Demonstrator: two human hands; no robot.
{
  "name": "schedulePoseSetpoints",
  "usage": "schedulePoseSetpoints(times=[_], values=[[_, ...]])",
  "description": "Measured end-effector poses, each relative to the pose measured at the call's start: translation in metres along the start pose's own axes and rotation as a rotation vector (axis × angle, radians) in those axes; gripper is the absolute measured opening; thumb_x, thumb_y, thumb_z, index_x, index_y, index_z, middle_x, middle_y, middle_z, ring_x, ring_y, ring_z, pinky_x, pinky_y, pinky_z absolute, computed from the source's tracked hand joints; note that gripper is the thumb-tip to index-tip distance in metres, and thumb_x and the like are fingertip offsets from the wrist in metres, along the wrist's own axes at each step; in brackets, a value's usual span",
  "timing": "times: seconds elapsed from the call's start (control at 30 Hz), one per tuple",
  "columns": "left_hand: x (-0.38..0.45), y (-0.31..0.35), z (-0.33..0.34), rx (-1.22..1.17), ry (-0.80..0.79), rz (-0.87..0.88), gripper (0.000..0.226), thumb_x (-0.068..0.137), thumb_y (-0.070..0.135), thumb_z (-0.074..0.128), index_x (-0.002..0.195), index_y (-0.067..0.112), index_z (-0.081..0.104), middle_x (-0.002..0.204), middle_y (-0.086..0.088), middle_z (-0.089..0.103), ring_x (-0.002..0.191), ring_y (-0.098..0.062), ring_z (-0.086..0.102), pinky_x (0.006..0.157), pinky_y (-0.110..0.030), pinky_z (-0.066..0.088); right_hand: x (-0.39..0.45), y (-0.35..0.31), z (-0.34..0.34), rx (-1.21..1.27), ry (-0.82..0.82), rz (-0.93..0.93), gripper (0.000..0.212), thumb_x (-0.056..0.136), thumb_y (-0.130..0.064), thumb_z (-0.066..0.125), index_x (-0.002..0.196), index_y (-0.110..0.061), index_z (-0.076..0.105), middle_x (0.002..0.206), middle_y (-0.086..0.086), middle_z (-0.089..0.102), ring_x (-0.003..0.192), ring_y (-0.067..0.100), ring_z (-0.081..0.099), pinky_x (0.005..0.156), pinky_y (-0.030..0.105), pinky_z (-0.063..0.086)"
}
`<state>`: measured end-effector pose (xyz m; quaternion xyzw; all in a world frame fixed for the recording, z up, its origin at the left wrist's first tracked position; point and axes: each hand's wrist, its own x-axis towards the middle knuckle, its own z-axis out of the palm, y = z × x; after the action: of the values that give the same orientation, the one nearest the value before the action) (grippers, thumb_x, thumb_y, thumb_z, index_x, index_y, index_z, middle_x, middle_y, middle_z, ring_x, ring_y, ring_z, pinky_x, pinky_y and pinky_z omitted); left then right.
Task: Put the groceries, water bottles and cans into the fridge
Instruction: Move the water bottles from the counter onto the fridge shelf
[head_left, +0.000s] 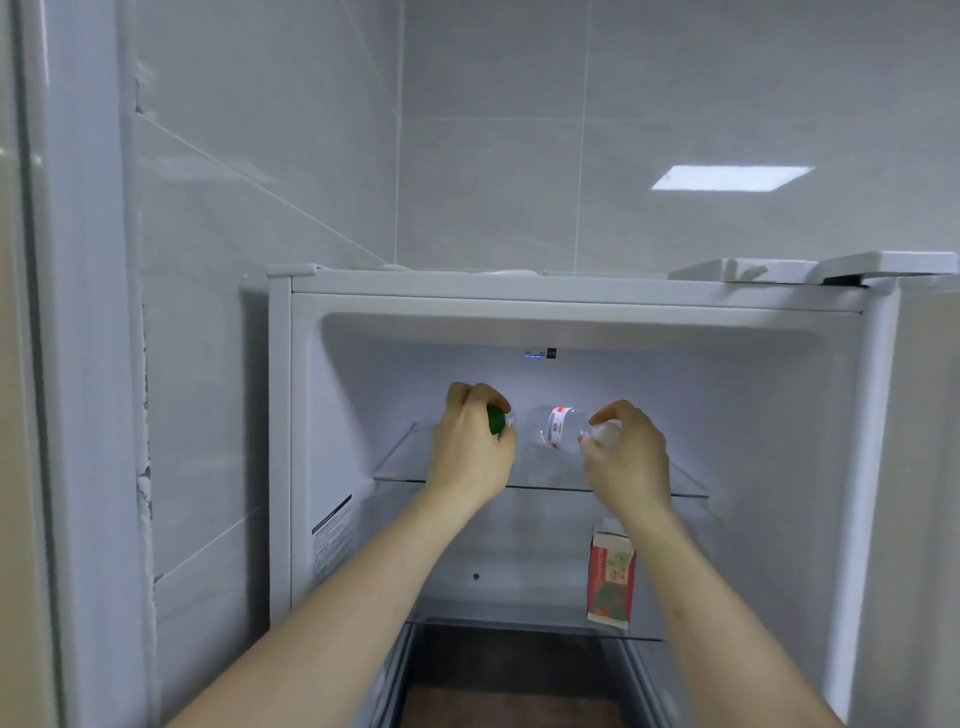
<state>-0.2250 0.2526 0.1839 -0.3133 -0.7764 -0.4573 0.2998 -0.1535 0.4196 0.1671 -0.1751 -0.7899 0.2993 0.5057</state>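
The white fridge (571, 299) stands open in front of me. Both arms reach into its top compartment above the glass shelf (400, 462). My left hand (470, 447) is closed around a bottle with a green cap (132, 420); the bottle's body is hidden behind the hand. My right hand (626, 454) grips the white-capped end of a clear water bottle (558, 428) with a red and white label, which lies roughly sideways over the shelf. Whether it rests on the glass I cannot tell.
A red and white carton (610, 584) stands on the lower glass shelf (519, 621) at the right. Below it is a dark drawer space (509, 675). The open door (914, 467) is at the right, a tiled wall (208, 312) at the left.
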Motion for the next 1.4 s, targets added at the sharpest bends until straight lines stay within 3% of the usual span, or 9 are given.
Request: schedulePoseSetpoints(times=[0.17, 0.33, 0.47, 0.67, 0.87, 1.07, 1.17, 1.27, 1.4], values=[[0.012, 0.001, 0.014, -0.054, -0.141, -0.134, 0.014, 0.089, 0.016, 0.062, 0.097, 0.028, 0.062, 0.123, 0.003, 0.048, 0.098, -0.020, 0.058, 0.068, -0.020, 0.041, 0.012, 0.000, 0.007, -0.196, -0.114, 0.079, 0.011, 0.089, -0.024, 0.069, 0.096, -0.022, 0.061, 0.111, 0.003, 0.048, 0.082, 0.020, 0.055, 0.075, 0.032, 0.049], [0.021, -0.001, 0.029, -0.045, -0.204, -0.168, 0.005, 0.091, 0.025, 0.062, 0.093, 0.029, 0.062, 0.114, 0.004, 0.052, 0.095, -0.019, 0.057, 0.083, -0.031, 0.052, 0.019, 0.013, 0.012, -0.264, -0.144, 0.155, 0.013, 0.089, -0.023, 0.070, 0.095, -0.022, 0.058, 0.112, 0.004, 0.046, 0.089, 0.027, 0.062, 0.083, 0.042, 0.058], [0.024, -0.003, 0.043, -0.013, -0.289, -0.182, 0.015, 0.088, 0.016, 0.061, 0.090, 0.032, 0.061, 0.117, 0.002, 0.061, 0.093, -0.018, 0.060, 0.075, -0.026, 0.046, 0.027, 0.021, 0.012, -0.300, -0.110, 0.185, 0.013, 0.092, -0.023, 0.069, 0.097, -0.020, 0.058, 0.110, 0.004, 0.043, 0.084, 0.026, 0.057, 0.078, 0.038, 0.058], [0.027, -0.005, 0.060, 0.023, -0.363, -0.099, 0.016, 0.088, 0.015, 0.061, 0.092, 0.030, 0.065, 0.118, 0.003, 0.064, 0.095, -0.015, 0.055, 0.077, -0.023, 0.041, 0.040, 0.031, 0.013, -0.346, -0.092, 0.234, 0.014, 0.093, -0.023, 0.069, 0.099, -0.020, 0.057, 0.115, 0.006, 0.045, 0.082, 0.028, 0.057, 0.071, 0.033, 0.050], [0.034, -0.003, 0.076, -0.001, -0.396, -0.070, 0.017, 0.087, 0.015, 0.062, 0.094, 0.030, 0.067, 0.122, 0.004, 0.062, 0.096, -0.013, 0.053, 0.082, -0.023, 0.044, 0.048, 0.040, 0.015, -0.282, -0.071, 0.301, 0.011, 0.095, -0.024, 0.065, 0.100, -0.020, 0.056, 0.118, 0.006, 0.044, 0.085, 0.029, 0.055, 0.083, 0.037, 0.054], [0.040, -0.004, 0.086, 0.000, -0.456, -0.032, 0.029, 0.087, 0.016, 0.065, 0.113, 0.028, 0.061, 0.113, 0.009, 0.053, 0.101, -0.017, 0.055, 0.079, -0.028, 0.050, 0.049, 0.040, 0.014, -0.303, -0.058, 0.303, 0.019, 0.097, -0.024, 0.066, 0.112, -0.016, 0.058, 0.121, 0.007, 0.045, 0.083, 0.025, 0.054, 0.076, 0.033, 0.054], [0.040, 0.001, 0.093, -0.022, -0.470, -0.048, 0.020, 0.088, 0.021, 0.064, 0.106, 0.027, 0.059, 0.101, 0.009, 0.055, 0.092, -0.019, 0.058, 0.076, -0.030, 0.053, 0.050, 0.039, 0.014, -0.289, -0.060, 0.339, 0.020, 0.096, -0.023, 0.067, 0.113, -0.016, 0.058, 0.124, 0.008, 0.044, 0.083, 0.025, 0.054, 0.077, 0.033, 0.053], [0.041, 0.010, 0.100, -0.096, -0.468, -0.090, 0.004, 0.093, 0.031, 0.058, 0.096, 0.029, 0.057, 0.097, 0.008, 0.056, 0.083, -0.018, 0.054, 0.070, -0.029, 0.044, 0.052, 0.041, 0.013, -0.265, -0.055, 0.374, 0.016, 0.097, -0.022, 0.065, 0.111, -0.016, 0.058, 0.125, 0.009, 0.043, 0.081, 0.026, 0.053, 0.074, 0.035, 0.052], [0.045, 0.017, 0.109, -0.172, -0.497, -0.153, 0.012, 0.094, 0.034, 0.057, 0.081, 0.034, 0.056, 0.096, 0.007, 0.059, 0.075, -0.013, 0.054, 0.065, -0.026, 0.042, 0.053, 0.042, 0.013, -0.259, -0.029, 0.391, 0.015, 0.099, -0.020, 0.063, 0.112, -0.015, 0.057, 0.128, 0.010, 0.042, 0.079, 0.027, 0.054, 0.071, 0.031, 0.046]])
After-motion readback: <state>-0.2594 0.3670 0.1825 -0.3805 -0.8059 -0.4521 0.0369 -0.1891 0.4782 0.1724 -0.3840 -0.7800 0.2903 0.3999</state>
